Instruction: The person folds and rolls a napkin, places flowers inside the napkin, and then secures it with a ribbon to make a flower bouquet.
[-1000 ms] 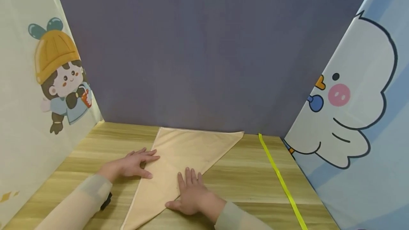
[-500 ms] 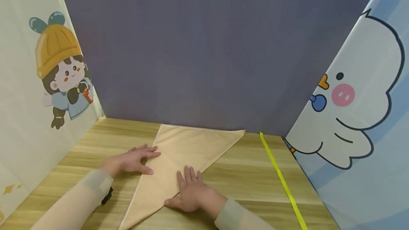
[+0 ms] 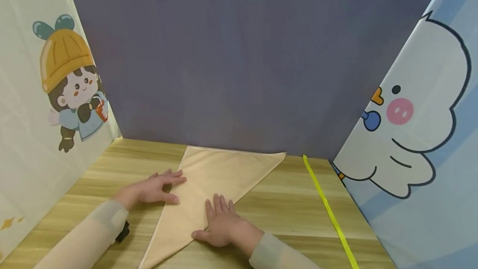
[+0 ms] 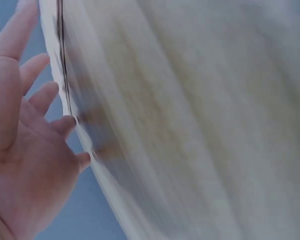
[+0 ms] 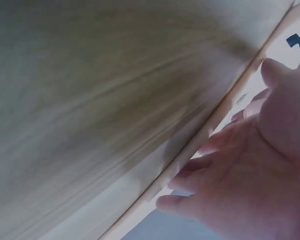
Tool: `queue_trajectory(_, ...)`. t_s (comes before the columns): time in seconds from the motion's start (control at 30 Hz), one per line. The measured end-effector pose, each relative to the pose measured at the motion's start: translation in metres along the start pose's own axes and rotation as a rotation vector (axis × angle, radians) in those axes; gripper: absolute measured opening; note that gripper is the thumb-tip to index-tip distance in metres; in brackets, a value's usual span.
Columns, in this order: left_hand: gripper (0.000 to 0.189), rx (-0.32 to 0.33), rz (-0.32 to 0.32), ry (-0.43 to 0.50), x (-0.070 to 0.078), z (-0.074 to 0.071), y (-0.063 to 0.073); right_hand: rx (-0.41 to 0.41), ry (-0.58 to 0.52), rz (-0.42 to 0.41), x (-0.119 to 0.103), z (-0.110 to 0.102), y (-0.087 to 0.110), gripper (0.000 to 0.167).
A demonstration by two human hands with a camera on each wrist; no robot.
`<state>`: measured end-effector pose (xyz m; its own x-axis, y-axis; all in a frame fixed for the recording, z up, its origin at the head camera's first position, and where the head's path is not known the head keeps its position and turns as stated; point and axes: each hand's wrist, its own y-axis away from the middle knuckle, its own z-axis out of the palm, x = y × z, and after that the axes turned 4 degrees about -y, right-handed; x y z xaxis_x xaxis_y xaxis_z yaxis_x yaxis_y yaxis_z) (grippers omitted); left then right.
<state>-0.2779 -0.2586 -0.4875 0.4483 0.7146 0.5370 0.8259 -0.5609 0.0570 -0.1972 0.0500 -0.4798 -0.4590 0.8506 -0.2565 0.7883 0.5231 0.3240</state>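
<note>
A peach-coloured cloth (image 3: 220, 173), folded into a triangle, lies flat on the wood-patterned table. Along its left edge, my left hand (image 3: 154, 188) rests with its fingers spread, the tips and thumb on the fabric. My right hand (image 3: 224, 223) touches the diagonal edge near the middle, fingers extended and thumb out to the left. Both wrist views look low across the table: the left hand (image 4: 30, 135) shows with its fingertips at the cloth's edge, and the right hand (image 5: 240, 175) is seen from the palm side beside the fold. Neither hand grips anything.
A yellow strip (image 3: 328, 209) runs down the right side of the wooden table (image 3: 291, 215). A dark grey wall (image 3: 231, 61) stands behind. Printed side panels rise at left and right, one with a cartoon child (image 3: 76, 90), the other with a white cartoon bird (image 3: 418, 136).
The camera view shifts slightly. Both hands and the cloth keep nearly the same places.
</note>
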Motion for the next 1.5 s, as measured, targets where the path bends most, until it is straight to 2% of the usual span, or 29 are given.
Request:
queue_trajectory(0.13,0.065,0.095,0.056,-0.030,0.001,-0.001,0.007,0.081,0.029,-0.133,0.001,-0.001,0.004,0.102)
queue_trajectory(0.2,0.059,0.115,0.096,-0.050,0.003,-0.002,0.013,0.137,0.035,-0.223,-0.001,-0.002,0.006,0.093)
queue_trajectory(0.27,0.051,0.108,0.132,-0.041,0.007,-0.005,0.022,0.183,0.005,-0.305,-0.004,-0.002,0.006,0.079)
queue_trajectory(0.33,0.043,0.087,0.165,-0.011,0.012,-0.007,0.033,0.194,-0.073,-0.357,-0.008,-0.002,0.007,0.065)
queue_trajectory(0.43,0.032,0.031,0.229,0.117,0.019,-0.004,0.052,0.175,-0.212,-0.384,-0.016,0.002,0.009,0.047)
queue_trajectory(0.53,0.027,-0.044,0.315,0.263,0.021,0.002,0.067,0.122,-0.357,-0.379,-0.024,0.006,0.011,0.034)
queue_trajectory(0.6,0.027,-0.091,0.374,0.340,0.022,0.007,0.074,0.076,-0.512,-0.363,-0.029,0.008,0.011,0.027)
queue_trajectory(0.73,0.026,-0.147,0.436,0.397,0.024,0.013,0.085,0.018,-0.809,-0.308,-0.040,0.015,0.013,0.015)
queue_trajectory(0.8,0.026,-0.179,0.455,0.434,0.024,0.017,0.090,-0.004,-0.896,-0.280,-0.046,0.020,0.014,0.012)
queue_trajectory(0.87,0.026,-0.216,0.459,0.482,0.023,0.022,0.094,-0.021,-0.930,-0.263,-0.049,0.024,0.015,0.010)
queue_trajectory(0.97,0.025,-0.262,0.439,0.549,0.021,0.028,0.103,-0.044,-0.913,-0.240,-0.054,0.028,0.015,0.009)
queue_trajectory(1.13,0.024,-0.268,0.430,0.544,0.022,0.038,0.111,-0.075,-0.870,-0.209,-0.054,0.031,0.014,0.011)
queue_trajectory(1.23,0.024,-0.261,0.421,0.529,0.026,0.041,0.113,-0.091,-0.865,-0.224,-0.051,0.031,0.013,0.014)
queue_trajectory(1.43,0.030,-0.200,0.443,0.407,0.032,0.046,0.118,-0.119,-0.891,-0.248,-0.047,0.031,0.010,0.017)
queue_trajectory(1.5,0.031,-0.124,0.503,0.323,0.031,0.053,0.118,-0.123,-0.905,-0.245,-0.046,0.031,0.010,0.017)
